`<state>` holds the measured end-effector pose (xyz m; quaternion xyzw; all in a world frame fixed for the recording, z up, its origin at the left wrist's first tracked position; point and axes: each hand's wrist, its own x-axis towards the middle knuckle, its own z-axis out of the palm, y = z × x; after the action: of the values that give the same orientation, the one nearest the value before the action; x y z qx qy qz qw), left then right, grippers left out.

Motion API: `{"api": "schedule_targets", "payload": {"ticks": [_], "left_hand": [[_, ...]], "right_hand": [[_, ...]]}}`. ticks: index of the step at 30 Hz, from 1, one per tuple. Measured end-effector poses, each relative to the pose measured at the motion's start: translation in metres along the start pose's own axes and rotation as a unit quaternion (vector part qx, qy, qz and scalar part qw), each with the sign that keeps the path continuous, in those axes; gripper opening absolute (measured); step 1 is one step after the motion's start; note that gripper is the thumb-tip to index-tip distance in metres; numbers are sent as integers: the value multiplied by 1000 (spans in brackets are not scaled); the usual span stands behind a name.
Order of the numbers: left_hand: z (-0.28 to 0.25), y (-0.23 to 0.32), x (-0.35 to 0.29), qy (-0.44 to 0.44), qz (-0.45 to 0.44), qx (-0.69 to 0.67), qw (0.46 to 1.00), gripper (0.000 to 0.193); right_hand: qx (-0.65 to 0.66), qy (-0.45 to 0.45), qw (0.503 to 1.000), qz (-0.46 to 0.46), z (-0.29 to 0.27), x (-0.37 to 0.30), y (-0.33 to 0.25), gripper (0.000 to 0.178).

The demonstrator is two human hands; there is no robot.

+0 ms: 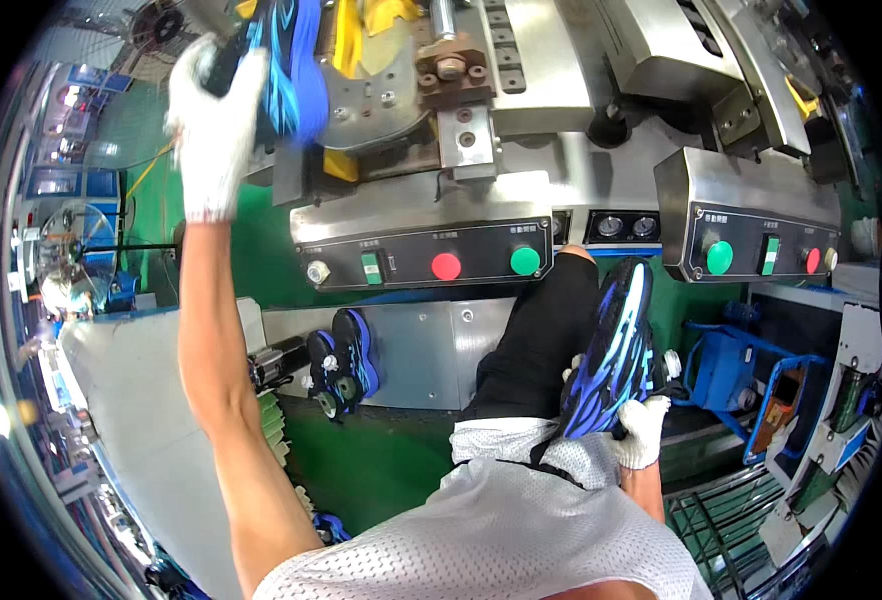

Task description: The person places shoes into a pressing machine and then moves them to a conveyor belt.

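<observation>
a blue-and-black shoe (611,350) with pale blue streaks stands at a slant just right of the wearer's black-clad leg (536,345), its patterned sole toward the viewer; the gloved right hand (643,432) grasps its lower end. a second blue shoe (283,75) is up at the left side of a metal machine (541,70), beside its yellow part (348,35). the gloved left hand (215,115) is raised to that shoe, thumb against its side; whether the fingers are closed on it cannot be told. below the machine's front are two control panels, a left one (411,262) and a right one (789,262), both with green and red buttons. lower down, a pair of dark shoes (365,350) sits against a metal plate (416,350). farther out are a pale table (141,400) and a fan (76,245) at left, and a wire rack (726,540) at lower right.
</observation>
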<state>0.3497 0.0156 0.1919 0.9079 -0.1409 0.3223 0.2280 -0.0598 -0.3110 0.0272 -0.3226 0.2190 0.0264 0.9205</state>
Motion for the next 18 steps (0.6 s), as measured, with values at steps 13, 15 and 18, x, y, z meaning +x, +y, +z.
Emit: {"api": "schedule_targets", "payload": {"ticks": [13,15,18], "left_hand": [[-97,-5,-436,-187,-283,-56,939,49],[-79,-8,-462,-262,-300,9,917,60],[-49,-23,-505,-220,-331,4,918,69]], "right_hand": [[-472,5,852,-227,95,81,-13,46],[-441,-26,869,-223,146,121,-26,50],[-528,-162,753,-358,248,177,-41,39]]}}
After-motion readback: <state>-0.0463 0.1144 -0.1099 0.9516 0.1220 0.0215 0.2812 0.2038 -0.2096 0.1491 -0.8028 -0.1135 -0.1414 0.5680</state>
